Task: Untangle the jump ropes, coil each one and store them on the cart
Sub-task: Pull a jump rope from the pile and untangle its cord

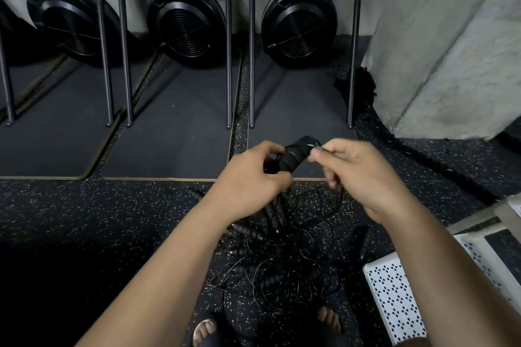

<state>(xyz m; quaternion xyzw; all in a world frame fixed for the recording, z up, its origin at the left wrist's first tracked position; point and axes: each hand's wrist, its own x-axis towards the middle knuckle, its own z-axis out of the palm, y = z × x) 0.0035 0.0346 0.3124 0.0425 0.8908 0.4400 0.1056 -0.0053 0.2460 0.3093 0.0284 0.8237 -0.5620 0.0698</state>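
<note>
Observation: both hands are working over a dark speckled floor (112,220), at mid-frame.

Left hand (253,175): fingers are curling round a bundle of black ribbed jump-rope handles (293,156), gripping it from the left. The bundle is tilting, upper end pointing away and to the right.

Right hand (358,175): thumb and forefinger are pinching a thin cable (318,147) just beside the upper end of the bundle; the remaining fingers are curling loosely beneath.

Task items: the rest of the jump ropes are lying as a tangle (284,256) of thin black cable and ribbed handles on the floor, directly below the hands and between the forearms. One loose handle (365,242) is lying at the tangle's right edge, near the cart. How many ropes the tangle contains cannot be told.

Cart (394,298): a white perforated tray is showing at lower right, just beside the tangle.

Surroundings: three black fan housings (187,25) are standing along the far wall behind dark mats (174,121). A concrete pillar (451,51) is standing at right, with a thick black rope (439,166) running along the floor at its base. The person's toes (204,331) are showing at the bottom edge.
</note>
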